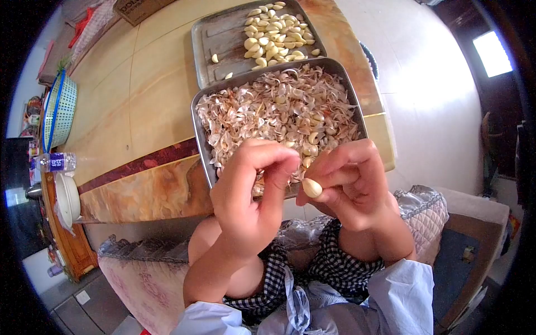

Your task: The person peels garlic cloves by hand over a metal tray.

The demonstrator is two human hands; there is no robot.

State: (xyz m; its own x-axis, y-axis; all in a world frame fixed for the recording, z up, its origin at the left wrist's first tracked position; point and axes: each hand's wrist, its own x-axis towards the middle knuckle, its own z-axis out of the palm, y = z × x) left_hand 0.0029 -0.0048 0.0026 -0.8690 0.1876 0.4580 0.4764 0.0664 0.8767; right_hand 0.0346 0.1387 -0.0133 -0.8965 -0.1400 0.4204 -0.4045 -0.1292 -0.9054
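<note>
My right hand [352,187] pinches a pale garlic clove [312,188] between thumb and fingers, over the near edge of a metal tray [202,146]. That tray is heaped with papery garlic skins [268,106], with some cloves among them. To the left, my left hand [251,190] is closed in a pinch, thumb against forefinger; whatever may be between the fingertips is too small to make out. Behind the skins, a second metal tray [215,42] holds many peeled garlic cloves [273,33], mostly on its right side.
Both trays sit on a stone-patterned table [162,72]. A cardboard box [139,10] stands at the far left. Along the left side are a woven basket [62,109], a plastic bottle [58,162] and a white bowl [68,196]. A quilted sofa cover [151,285] lies beneath me.
</note>
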